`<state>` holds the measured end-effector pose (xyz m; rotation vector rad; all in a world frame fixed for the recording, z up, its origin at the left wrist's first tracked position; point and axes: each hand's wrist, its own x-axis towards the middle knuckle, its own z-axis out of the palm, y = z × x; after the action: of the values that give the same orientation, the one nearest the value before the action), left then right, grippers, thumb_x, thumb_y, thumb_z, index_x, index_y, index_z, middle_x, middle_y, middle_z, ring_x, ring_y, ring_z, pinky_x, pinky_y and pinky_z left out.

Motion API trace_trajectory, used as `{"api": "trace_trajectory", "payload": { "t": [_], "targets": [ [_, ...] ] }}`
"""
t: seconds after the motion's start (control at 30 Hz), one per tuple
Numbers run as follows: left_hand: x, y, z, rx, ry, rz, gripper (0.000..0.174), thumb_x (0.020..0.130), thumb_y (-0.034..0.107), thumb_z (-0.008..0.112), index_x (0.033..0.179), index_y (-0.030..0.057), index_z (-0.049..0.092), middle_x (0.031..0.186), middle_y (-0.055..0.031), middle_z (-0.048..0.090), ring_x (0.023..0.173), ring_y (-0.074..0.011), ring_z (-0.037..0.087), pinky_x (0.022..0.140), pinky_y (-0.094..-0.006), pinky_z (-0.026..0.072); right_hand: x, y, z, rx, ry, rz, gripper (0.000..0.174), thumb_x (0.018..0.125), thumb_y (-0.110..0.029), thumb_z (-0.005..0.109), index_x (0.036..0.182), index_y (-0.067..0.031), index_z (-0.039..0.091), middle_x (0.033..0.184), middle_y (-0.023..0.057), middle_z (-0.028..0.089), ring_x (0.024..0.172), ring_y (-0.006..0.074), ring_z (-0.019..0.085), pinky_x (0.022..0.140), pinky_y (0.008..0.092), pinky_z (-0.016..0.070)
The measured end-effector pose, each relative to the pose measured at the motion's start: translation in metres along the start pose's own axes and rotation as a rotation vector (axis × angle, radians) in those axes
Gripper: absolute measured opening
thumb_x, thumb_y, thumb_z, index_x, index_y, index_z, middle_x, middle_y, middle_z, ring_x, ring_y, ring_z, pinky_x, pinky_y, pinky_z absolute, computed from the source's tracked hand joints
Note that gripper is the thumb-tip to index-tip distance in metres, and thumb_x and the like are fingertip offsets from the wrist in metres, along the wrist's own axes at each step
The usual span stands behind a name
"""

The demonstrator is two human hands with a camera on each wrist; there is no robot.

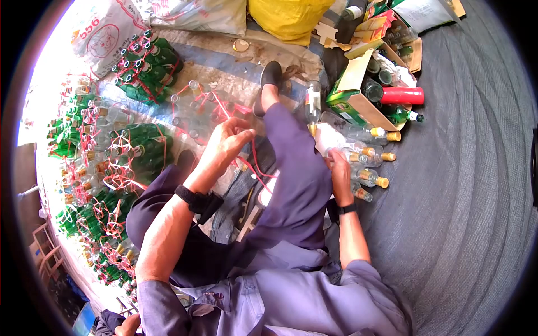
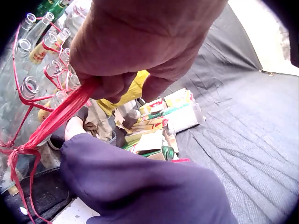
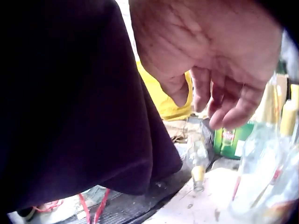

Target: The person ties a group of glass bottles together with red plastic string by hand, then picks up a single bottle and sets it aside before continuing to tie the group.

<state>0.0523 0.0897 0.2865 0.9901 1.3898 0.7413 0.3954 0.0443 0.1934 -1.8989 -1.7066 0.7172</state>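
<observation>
My left hand grips a stretched red plastic string, knotted at its lower end with loose tails hanging. That string runs around the necks of a bundle of clear glass bottles, upright just beyond the hand. My right hand hangs beside the right knee, fingers loosely bent and holding nothing in the right wrist view. Close to it, clear bottles with yellow caps lie on the dark sheet. Another clear bottle with a gold neck lies by the lower leg.
Many tied green bottles and clear ones stand along the left. An open carton of bottles sits at the upper right, with a red cylinder across its edge. White sacks and a yellow bag line the back.
</observation>
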Motion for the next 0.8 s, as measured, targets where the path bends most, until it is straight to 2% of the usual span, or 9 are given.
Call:
{"api": "trace_trajectory", "payload": {
  "t": [0.03,0.07,0.13,0.27,0.33,0.37,0.43,0.67,0.8],
  "targets": [
    [0.000,0.000,-0.001,0.003,0.006,0.002,0.031,0.090,0.022,0.064,0.108,-0.0032,0.060,0.087,-0.0011,0.061,0.078,-0.0074,0.053,0.070,-0.0232,0.0423,0.007,0.018,0.020,0.332,-0.139,0.250,0.027,0.082,-0.010,0.066,0.105,0.0037,0.066,0.098,0.0180,0.068,0.097,0.0345,0.064,0.086,0.0414,0.0487],
    [0.000,0.000,-0.001,-0.011,-0.003,0.008,0.030,0.090,0.021,0.064,0.107,-0.0029,0.060,0.087,-0.0009,0.061,0.078,-0.0072,0.053,0.070,-0.0231,0.0422,0.016,0.038,0.038,0.336,-0.143,0.246,0.027,0.082,-0.010,0.066,0.105,0.0037,0.066,0.098,0.0180,0.068,0.097,0.0345,0.064,0.086,0.0414,0.0487],
    [0.001,-0.002,0.000,-0.050,-0.009,-0.016,0.028,0.091,0.020,0.064,0.107,-0.0023,0.060,0.086,-0.0004,0.061,0.078,-0.0068,0.053,0.069,-0.0227,0.0421,0.038,0.072,0.073,-0.112,-0.219,-0.100,0.025,0.080,-0.007,0.065,0.103,0.0036,0.067,0.093,0.0212,0.068,0.091,0.0378,0.065,0.080,0.0434,0.0505],
    [0.002,0.000,-0.001,-0.020,-0.025,-0.053,0.028,0.091,0.019,0.064,0.109,-0.0027,0.059,0.089,-0.0018,0.062,0.081,-0.0075,0.054,0.072,-0.0234,0.0433,0.062,0.112,0.129,-0.042,-0.117,-0.186,0.024,0.081,-0.006,0.062,0.103,0.0016,0.069,0.094,0.0215,0.068,0.089,0.0379,0.065,0.080,0.0435,0.0503],
    [0.003,-0.001,-0.001,-0.027,-0.016,-0.053,0.029,0.091,0.019,0.064,0.110,-0.0030,0.059,0.090,-0.0023,0.062,0.082,-0.0078,0.055,0.073,-0.0237,0.0438,0.077,0.164,0.174,-0.005,-0.124,-0.045,0.023,0.083,-0.008,0.059,0.102,0.0007,0.069,0.095,0.0201,0.068,0.088,0.0382,0.064,0.080,0.0443,0.0495],
    [0.004,-0.002,0.000,-0.037,-0.010,-0.052,0.030,0.091,0.019,0.064,0.110,-0.0033,0.059,0.091,-0.0029,0.062,0.084,-0.0082,0.055,0.075,-0.0239,0.0443,0.083,0.188,0.195,-0.002,-0.126,-0.047,0.023,0.083,-0.008,0.059,0.102,0.0007,0.069,0.095,0.0201,0.068,0.088,0.0382,0.064,0.080,0.0443,0.0495],
    [0.004,0.000,-0.001,-0.028,-0.009,-0.060,0.031,0.092,0.020,0.064,0.111,-0.0038,0.059,0.093,-0.0035,0.062,0.086,-0.0090,0.056,0.078,-0.0243,0.0449,0.094,0.230,0.227,-0.199,-0.111,-0.112,0.022,0.085,-0.007,0.056,0.100,0.0009,0.069,0.094,0.0209,0.068,0.085,0.0384,0.063,0.078,0.0468,0.0485],
    [0.000,0.001,-0.002,-0.038,-0.009,-0.086,0.035,0.091,0.020,0.065,0.113,-0.0054,0.058,0.093,-0.0040,0.062,0.086,-0.0095,0.056,0.078,-0.0248,0.0448,0.101,0.230,0.243,-0.256,-0.115,-0.033,0.021,0.086,-0.008,0.055,0.101,0.0010,0.066,0.093,0.0218,0.067,0.084,0.0387,0.063,0.077,0.0477,0.0480],
    [-0.001,0.001,-0.003,-0.067,-0.014,-0.090,0.037,0.090,0.020,0.066,0.115,-0.0063,0.057,0.093,-0.0047,0.062,0.087,-0.0099,0.056,0.078,-0.0251,0.0450,0.102,0.202,0.226,-0.241,-0.077,-0.027,0.020,0.087,-0.008,0.055,0.102,0.0011,0.065,0.093,0.0223,0.067,0.084,0.0388,0.063,0.076,0.0483,0.0477]
  ]
}}
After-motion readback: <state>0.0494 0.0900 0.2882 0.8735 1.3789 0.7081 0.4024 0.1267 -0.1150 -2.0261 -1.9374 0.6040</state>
